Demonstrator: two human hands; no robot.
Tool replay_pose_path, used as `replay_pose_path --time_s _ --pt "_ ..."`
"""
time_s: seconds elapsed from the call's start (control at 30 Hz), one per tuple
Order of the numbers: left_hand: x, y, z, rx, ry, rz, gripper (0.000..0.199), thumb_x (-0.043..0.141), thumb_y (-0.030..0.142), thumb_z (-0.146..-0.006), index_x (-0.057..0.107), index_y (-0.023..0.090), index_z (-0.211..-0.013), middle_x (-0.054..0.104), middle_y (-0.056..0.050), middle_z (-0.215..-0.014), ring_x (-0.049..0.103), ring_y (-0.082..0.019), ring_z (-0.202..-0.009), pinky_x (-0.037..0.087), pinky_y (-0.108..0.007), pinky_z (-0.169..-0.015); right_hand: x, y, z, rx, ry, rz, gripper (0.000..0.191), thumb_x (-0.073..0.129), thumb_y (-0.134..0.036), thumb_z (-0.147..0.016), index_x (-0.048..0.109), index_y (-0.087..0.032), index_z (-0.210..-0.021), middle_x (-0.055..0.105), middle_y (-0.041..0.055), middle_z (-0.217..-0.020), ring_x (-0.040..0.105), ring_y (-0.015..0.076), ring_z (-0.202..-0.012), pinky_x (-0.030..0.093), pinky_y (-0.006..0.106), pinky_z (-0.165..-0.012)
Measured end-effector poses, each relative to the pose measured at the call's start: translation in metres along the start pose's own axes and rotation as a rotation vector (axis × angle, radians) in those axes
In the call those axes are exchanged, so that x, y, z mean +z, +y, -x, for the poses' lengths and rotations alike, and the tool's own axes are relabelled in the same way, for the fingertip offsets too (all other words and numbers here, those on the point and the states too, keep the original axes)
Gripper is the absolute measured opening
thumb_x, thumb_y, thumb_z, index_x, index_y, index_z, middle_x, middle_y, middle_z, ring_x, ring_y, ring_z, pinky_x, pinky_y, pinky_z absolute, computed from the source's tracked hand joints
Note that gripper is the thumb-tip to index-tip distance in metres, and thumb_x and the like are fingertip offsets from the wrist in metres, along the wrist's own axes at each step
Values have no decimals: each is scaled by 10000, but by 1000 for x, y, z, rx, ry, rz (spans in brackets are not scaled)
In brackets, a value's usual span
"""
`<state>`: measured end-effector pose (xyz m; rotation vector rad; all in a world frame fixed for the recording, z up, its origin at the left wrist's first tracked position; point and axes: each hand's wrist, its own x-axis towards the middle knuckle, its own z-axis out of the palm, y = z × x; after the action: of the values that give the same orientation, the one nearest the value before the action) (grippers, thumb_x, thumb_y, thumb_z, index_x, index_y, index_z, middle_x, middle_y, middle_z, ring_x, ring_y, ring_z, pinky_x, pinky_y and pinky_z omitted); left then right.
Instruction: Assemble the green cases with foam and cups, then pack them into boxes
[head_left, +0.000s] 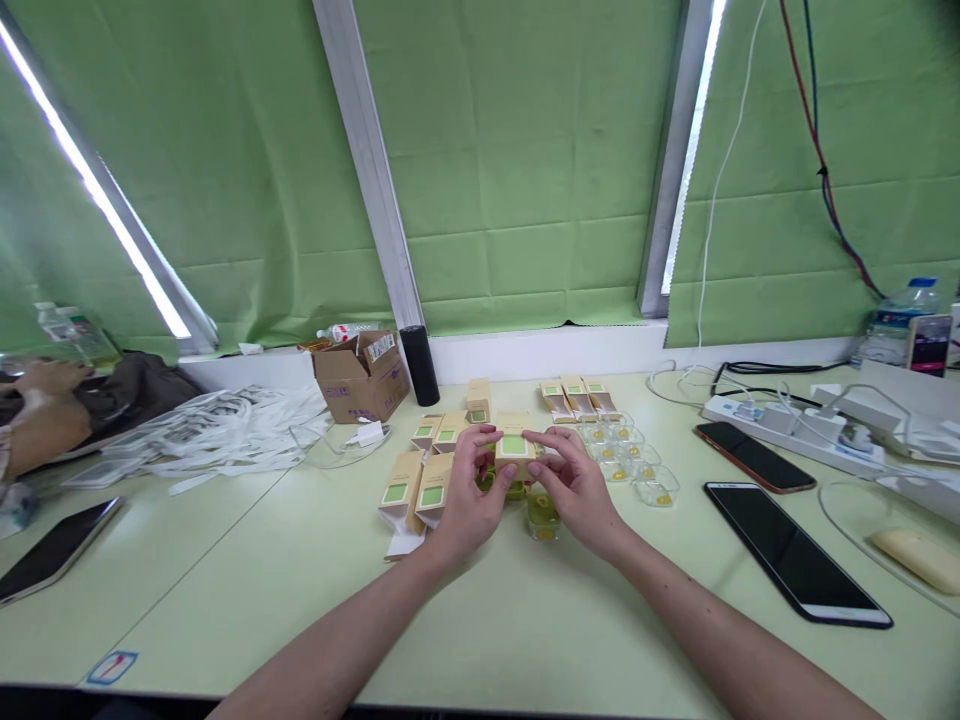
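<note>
Between both hands, above the table, is a small tan cardboard box (pixel 516 449) with a green-and-white label. My left hand (pixel 477 492) grips its left side, thumb in front and fingers along the top. On the other side, my right hand (pixel 579 488) pinches the box with thumb and forefinger. Just below stands a clear cup (pixel 543 517) with something green and yellow in it. More green pieces show partly behind the held box. Left of my hands lie several similar tan boxes (pixel 401 484), some with flaps sticking out.
Several clear cups (pixel 616 455) with yellow spots stand to the right, behind them tan boxes (pixel 577 397). Two phones (pixel 795 550) and a power strip (pixel 795 432) lie farther right. White strips (pixel 247 430), a brown carton (pixel 364 378) and a black cylinder (pixel 420 366) are back left. Another person's arm (pixel 49 410) shows left.
</note>
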<state>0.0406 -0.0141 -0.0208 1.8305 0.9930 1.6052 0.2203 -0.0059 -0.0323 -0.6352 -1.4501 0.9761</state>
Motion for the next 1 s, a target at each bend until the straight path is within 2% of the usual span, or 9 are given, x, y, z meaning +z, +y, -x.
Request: replay_pose_path --time_s 0.23,0.37,0.47,0.53,0.6,0.7,0.77,0.9,1.0 --pt "-7 4 -1 71 -66 -78 352 618 452 -1047 596 285 -1356 484 -144 -1508 570 -312 -1308 523 -439 -1001 -2 -2 0 -2 -3 6 400 728 -510 -986 719 -348 -1351 435 59 -1327 709 122 -894 650 339 -876" --pt "-11 4 -2 143 -85 -228 420 542 444 -1079 574 306 -1475 467 -150 -1554 371 -356 -1538 420 -530 -1177 -5 -3 1 -2 -8 53 456 725 -515 -988 687 -367 -1418 364 94 -1535 719 155 -975 635 415 -1021" --pt "-11 1 -2 172 -80 -336 476 514 435 -1090 540 332 -1554 428 -138 -1593 402 -347 -1503 350 -562 -1232 -4 -3 2 -11 -17 83 482 719 -513 -993 669 -383 -1455 281 89 -1676 708 230 -1187 568 481 -1154" --pt "-11 0 -2 193 -71 -368 503 514 436 -1089 525 337 -1582 441 -140 -1583 425 -348 -1462 359 -563 -1216 -3 -3 3 -25 -42 72 493 718 -507 -996 661 -387 -1471 281 81 -1717 588 309 -1428 503 522 -1224" --pt "-11 -2 -1 210 -63 -386 520 514 438 -1087 515 331 -1596 467 -148 -1559 432 -353 -1434 377 -566 -1192 -3 -3 4 -37 -91 57 524 714 -508 -999 635 -387 -1503 331 77 -1727 352 346 -1618 451 557 -1261" --pt "-12 -2 -2 218 -42 -406 526 505 437 -1091 509 319 -1603 478 -157 -1540 431 -357 -1423 389 -572 -1178 -4 -2 6 -67 -166 101 602 703 -509 -1006 554 -390 -1577 416 71 -1716 96 324 -1698 376 618 -1291" --pt "-13 -2 -4 207 -24 -392 520 505 443 -1092 514 312 -1595 476 -155 -1536 423 -353 -1443 377 -568 -1197 -6 -4 8 -104 -190 156 652 688 -496 -1019 477 -395 -1628 390 68 -1742 94 329 -1698 320 645 -1307" --pt "-14 1 -8 113 -2 -241 500 520 478 -1087 548 289 -1549 499 -138 -1501 456 -324 -1449 370 -514 -1232 -6 -12 12 -199 -228 189 725 641 -469 -1051 320 -404 -1698 256 42 -1804 205 326 -1678 264 624 -1335" --pt "-13 0 -9 46 4 -128 470 560 502 -1067 583 269 -1474 571 -131 -1415 535 -311 -1341 431 -476 -1164 -4 -19 14 -244 -265 205 735 615 -480 -1059 288 -387 -1711 321 41 -1781 273 319 -1660 262 607 -1344"
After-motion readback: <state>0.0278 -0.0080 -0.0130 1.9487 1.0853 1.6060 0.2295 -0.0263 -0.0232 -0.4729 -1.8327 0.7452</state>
